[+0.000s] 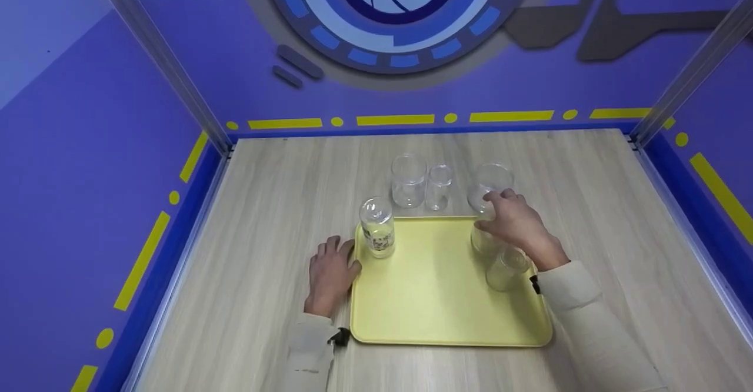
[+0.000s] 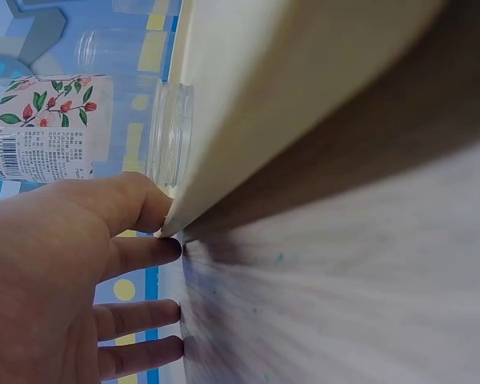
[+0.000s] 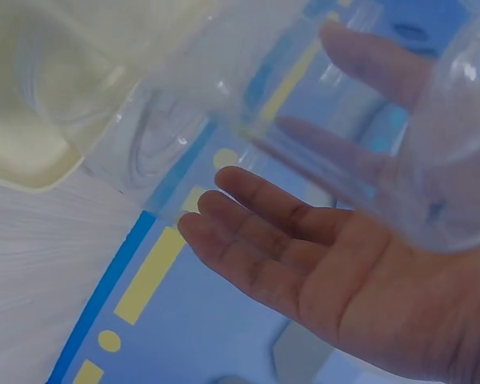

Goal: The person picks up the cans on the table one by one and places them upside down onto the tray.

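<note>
My left hand (image 1: 330, 274) lies beside the left edge of a yellow tray (image 1: 438, 309). In the left wrist view, its thumb touches the tray rim and the other fingertips rest on the table. A clear glass jar (image 1: 377, 233) with a flowered label (image 2: 48, 120) stands mouth down at the tray's back left corner. My right hand (image 1: 520, 221) hovers above the tray's back right corner, partly covering a clear glass (image 1: 482, 242). Its fingers look extended and apart in the right wrist view. Nearer stands another clear glass (image 1: 505, 271). Just beyond the fingertips is a wide clear glass (image 1: 491, 177).
Behind the tray, a wide clear glass (image 1: 408, 183) stands close to a narrow one (image 1: 438, 189). The wood-patterned table (image 1: 270, 203) is bounded by blue panels (image 1: 188, 45) on the left, back and right.
</note>
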Tool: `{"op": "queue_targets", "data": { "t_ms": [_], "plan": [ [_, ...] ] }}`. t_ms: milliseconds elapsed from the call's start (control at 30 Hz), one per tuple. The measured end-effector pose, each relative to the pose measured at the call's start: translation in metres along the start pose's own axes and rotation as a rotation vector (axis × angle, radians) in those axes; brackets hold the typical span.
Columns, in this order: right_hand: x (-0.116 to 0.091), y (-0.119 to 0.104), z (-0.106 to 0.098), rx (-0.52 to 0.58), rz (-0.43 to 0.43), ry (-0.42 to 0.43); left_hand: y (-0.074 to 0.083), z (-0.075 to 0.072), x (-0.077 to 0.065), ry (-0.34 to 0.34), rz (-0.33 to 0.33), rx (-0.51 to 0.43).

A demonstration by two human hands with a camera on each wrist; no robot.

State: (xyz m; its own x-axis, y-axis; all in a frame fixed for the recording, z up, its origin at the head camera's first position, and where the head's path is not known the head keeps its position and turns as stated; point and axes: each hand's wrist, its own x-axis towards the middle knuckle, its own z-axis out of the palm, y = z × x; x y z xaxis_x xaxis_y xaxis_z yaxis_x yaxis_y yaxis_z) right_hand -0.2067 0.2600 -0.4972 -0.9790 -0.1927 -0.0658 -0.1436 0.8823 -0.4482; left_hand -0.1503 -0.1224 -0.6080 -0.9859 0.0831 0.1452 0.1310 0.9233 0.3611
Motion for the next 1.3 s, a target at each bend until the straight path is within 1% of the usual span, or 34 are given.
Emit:
{"op": "queue_targets", "data": {
  "t_ms": [200,400,733,1033,1300],
  "plan": [
    [0.003,-0.004,-0.005,-0.006,-0.022,0.055,0.0,-0.001,0.0,-0.007,-0.006,-0.022],
    [0.007,-0.006,-0.011,-0.017,-0.042,0.096,-0.001,0.0,0.0,-0.011,-0.006,-0.019],
    [0.015,-0.004,-0.014,-0.003,-0.026,0.09,-0.001,0.001,0.0,-0.011,-0.011,-0.018],
    [0.023,-0.002,-0.014,-0.016,-0.02,0.091,0.0,0.0,0.0,-0.002,-0.008,-0.03],
    [0.031,0.002,-0.014,-0.015,-0.012,0.093,0.0,0.001,0.0,-0.002,-0.011,-0.01]
  ]
}}
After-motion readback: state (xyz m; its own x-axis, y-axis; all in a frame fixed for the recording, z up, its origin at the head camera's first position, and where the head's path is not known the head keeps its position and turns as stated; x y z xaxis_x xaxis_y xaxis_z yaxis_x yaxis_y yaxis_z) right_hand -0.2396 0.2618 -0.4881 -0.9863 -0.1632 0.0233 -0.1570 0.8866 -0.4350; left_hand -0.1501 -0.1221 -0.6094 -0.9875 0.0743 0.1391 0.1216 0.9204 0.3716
